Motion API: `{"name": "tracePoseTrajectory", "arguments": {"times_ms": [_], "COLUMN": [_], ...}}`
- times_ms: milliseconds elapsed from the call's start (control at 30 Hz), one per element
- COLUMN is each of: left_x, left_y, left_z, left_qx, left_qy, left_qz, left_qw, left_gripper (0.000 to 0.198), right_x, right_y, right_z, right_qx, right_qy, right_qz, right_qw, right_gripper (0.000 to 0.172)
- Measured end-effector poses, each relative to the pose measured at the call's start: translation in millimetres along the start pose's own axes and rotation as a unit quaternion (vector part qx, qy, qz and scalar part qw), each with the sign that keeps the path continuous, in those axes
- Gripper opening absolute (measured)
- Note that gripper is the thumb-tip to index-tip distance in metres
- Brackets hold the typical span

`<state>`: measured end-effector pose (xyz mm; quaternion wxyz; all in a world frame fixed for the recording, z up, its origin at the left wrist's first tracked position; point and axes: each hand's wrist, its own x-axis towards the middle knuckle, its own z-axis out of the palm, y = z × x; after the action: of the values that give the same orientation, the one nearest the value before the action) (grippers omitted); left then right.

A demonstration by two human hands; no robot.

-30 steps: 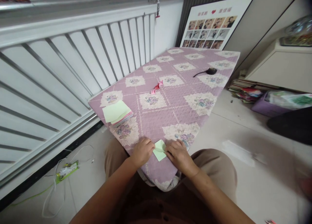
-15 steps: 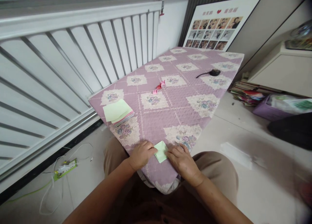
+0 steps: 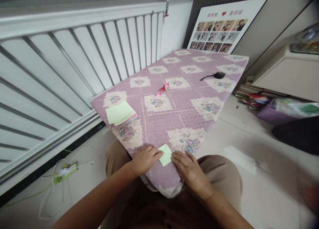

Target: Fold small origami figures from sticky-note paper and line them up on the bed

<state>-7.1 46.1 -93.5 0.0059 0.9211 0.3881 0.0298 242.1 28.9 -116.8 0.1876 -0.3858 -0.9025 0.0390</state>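
A small pale green sheet of origami paper (image 3: 165,155), folded into a square with crease lines, lies flat near the table's front corner. My left hand (image 3: 146,160) is closed at its left edge, with the thumb pressed on the paper. On the other side, my right hand (image 3: 188,167) rests with outstretched fingers, the tips touching the paper's right corner. Farther left sits a stack of coloured paper (image 3: 121,113), pale green sheets on top. Small folded pink and red paper pieces (image 3: 162,89) lie beyond my hands.
A purple flowered cloth (image 3: 181,106) covers the table. A black object with a thin tail (image 3: 219,75) lies at the far right. The white radiator (image 3: 74,56) runs along the left side. On the floor are a power strip (image 3: 66,172) and a purple bin (image 3: 274,111).
My right hand's fingers have straightened and slid to the paper's right edge. The paper lies flatter, and its upper surface shows more. My left hand has barely shifted.
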Motion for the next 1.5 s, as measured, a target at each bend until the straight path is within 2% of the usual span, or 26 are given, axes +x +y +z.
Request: {"name": "tracePoseTrajectory", "arguments": {"times_ms": [233,433,533,667,900,1100,1267,1433,1500], "left_x": [-3.6,-4.7,-5.3,-7.7,-8.6,-17.0,-7.4,4.4,0.1], "left_y": [1.7,0.7,0.1,-0.1,3.4,4.7,19.4,42.8,46.5], "left_z": [1.5,8.0,6.4,0.9,-5.0,-4.8,-5.8,2.3,8.7], "left_qx": [0.024,0.003,-0.014,-0.038,0.004,0.027,0.014,-0.051,-0.067], "left_qy": [0.006,0.008,0.01,0.012,-0.018,-0.029,-0.021,0.007,0.018], "left_qz": [-0.005,-0.01,-0.01,-0.005,-0.043,-0.08,-0.14,-0.119,-0.139], "left_qw": [1.0,1.0,1.0,0.999,0.999,0.996,0.99,0.992,0.988], "left_gripper": [0.027,0.026,0.025,0.026,0.027,0.031,0.028,0.024,0.024], "right_x": [0.5,22.5,27.5,22.6,16.6,-0.9,-8.2,-6.3,-9.9], "right_y": [-1.1,-26.7,-38.0,-40.8,-38.8,-34.6,-33.7,-35.0,-32.9], "right_z": [-1.8,-2.7,5.9,13.6,14.2,9.7,7.4,7.0,5.8], "right_qx": [-0.003,0.003,0.01,0.005,-0.005,-0.027,-0.02,-0.024,-0.026], "right_qy": [0.017,0.063,0.038,0.01,-0.013,-0.05,-0.053,-0.062,-0.059], "right_qz": [0.01,0.005,0.007,0.012,0.007,0.014,0.032,0.032,0.028], "right_qw": [1.0,0.998,0.999,1.0,1.0,0.998,0.998,0.997,0.998], "right_gripper": [0.027,0.028,0.032,0.034,0.037,0.048,0.052,0.055,0.053]}}
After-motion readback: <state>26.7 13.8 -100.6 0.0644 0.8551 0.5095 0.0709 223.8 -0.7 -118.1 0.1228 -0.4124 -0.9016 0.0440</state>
